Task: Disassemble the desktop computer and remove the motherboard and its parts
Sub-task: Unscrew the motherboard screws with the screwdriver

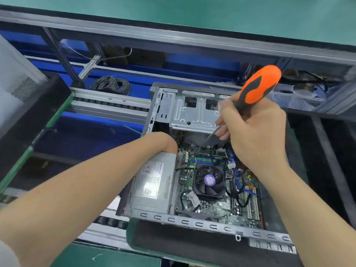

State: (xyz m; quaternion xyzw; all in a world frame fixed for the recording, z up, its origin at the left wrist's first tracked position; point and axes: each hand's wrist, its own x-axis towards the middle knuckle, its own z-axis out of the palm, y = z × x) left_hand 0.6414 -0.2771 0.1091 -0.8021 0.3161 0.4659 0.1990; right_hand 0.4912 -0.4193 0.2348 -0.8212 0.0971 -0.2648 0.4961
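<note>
An open desktop case (192, 221) lies on its side in front of me. Inside it sit a green motherboard (210, 207), a black CPU fan (209, 180) with a purple label, and a grey power supply (152, 187) on the left. A silver drive cage (192, 112) fills the far end. My right hand (256, 137) grips an orange and black screwdriver (260, 85), whose shaft points down to the board's far edge near the memory slots. My left hand (163, 141) reaches over the far end of the power supply, with its fingers hidden inside the case.
A black mat (192, 247) lies under the case's near edge. A coil of grey cable (111, 84) rests on blue bins behind a roller conveyor (109, 104). A black tray (28, 116) stands at the left, and dark bins (331, 141) at the right.
</note>
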